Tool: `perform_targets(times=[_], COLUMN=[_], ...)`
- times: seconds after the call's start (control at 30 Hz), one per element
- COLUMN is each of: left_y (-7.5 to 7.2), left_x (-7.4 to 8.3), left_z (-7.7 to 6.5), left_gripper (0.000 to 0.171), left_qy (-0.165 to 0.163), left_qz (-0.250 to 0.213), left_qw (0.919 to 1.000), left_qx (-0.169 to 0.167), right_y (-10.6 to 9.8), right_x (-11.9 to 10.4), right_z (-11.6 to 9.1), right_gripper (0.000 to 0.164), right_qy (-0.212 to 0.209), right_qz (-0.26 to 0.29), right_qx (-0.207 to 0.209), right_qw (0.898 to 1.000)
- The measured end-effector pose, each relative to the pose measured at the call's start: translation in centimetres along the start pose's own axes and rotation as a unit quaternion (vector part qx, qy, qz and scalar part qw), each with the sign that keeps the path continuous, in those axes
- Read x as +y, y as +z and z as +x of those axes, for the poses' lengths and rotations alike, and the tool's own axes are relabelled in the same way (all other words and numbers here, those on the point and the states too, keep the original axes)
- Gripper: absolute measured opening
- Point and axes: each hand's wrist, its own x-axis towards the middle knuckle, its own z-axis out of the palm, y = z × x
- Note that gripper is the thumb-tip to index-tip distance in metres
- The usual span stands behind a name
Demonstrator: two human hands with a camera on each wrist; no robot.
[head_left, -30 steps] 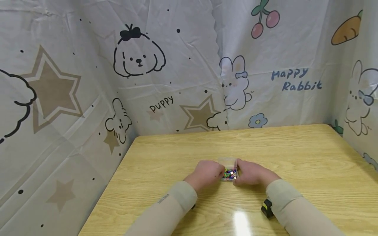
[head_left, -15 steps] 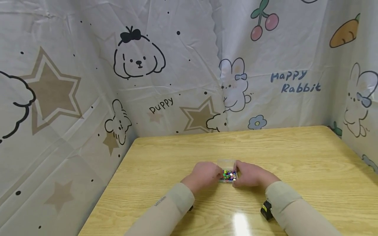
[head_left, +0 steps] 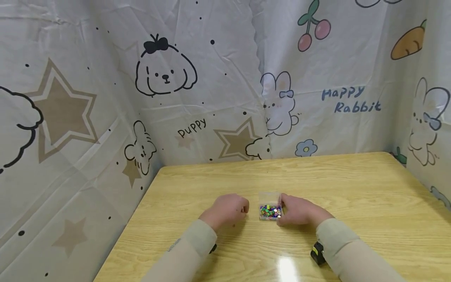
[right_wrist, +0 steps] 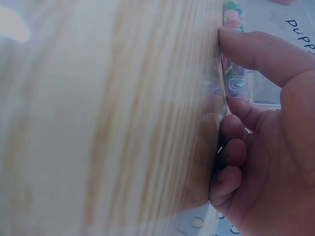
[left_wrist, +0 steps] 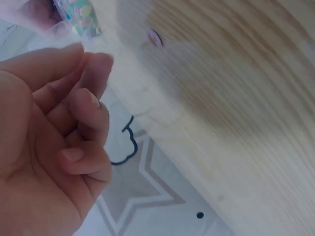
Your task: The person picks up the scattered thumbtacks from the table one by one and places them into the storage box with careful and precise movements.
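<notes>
A small clear plastic box (head_left: 260,213) stands on the table, its lid (head_left: 269,197) raised at the back. Shiny multicoloured sequins (head_left: 269,210) fill its base. My right hand (head_left: 298,210) grips the box's right side, thumb at the near corner and fingers behind. Left of the box, apart from it, my left hand (head_left: 227,209) has curled fingers. In the left wrist view its thumb and index fingertips come together, with nothing visible between them. A single small sequin (left_wrist: 154,38) shows over the wood there, away from the fingers.
The wooden table (head_left: 197,180) is bounded by a printed white curtain (head_left: 225,98) at the back and sides. A black and yellow strapped device (head_left: 318,253) shows under the right sleeve. Light glares off the table (head_left: 287,268) near the front.
My left hand has drawn out of the box and moved left, leaving the sequins in full view. The right hand keeps its grip on the box in the same place.
</notes>
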Motion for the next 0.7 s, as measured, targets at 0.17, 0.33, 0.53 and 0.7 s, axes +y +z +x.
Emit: perform_targets(times=[0.17,0.33,0.53,0.7], left_y=[0.0,0.3,0.8,1.1], left_x=[-0.8,-1.1,-1.2,-1.0], left_z=[-1.1,-2.1,-2.7,-2.6], left_gripper=[0.016,0.015,0.023,0.028], left_qy=[-0.016,-0.021,-0.008,-0.001], left_qz=[-0.004,-0.010,0.001,0.003], left_qw=[0.9995,0.9988,0.9994,0.9996], left_qx=[-0.025,-0.043,-0.033,-0.029], right_y=[0.0,0.2,0.1,0.1], right_x=[0.1,0.1,0.0,-0.1], right_z=[0.0,0.1,-0.1,-0.2], right_gripper=[0.049,0.049,0.052,0.052], right_qy=[-0.004,-0.004,0.005,0.003], right_qz=[-0.004,-0.003,0.006,0.008], right_qx=[0.001,0.000,-0.005,-0.006], right_qw=[1.000,1.000,1.000,1.000])
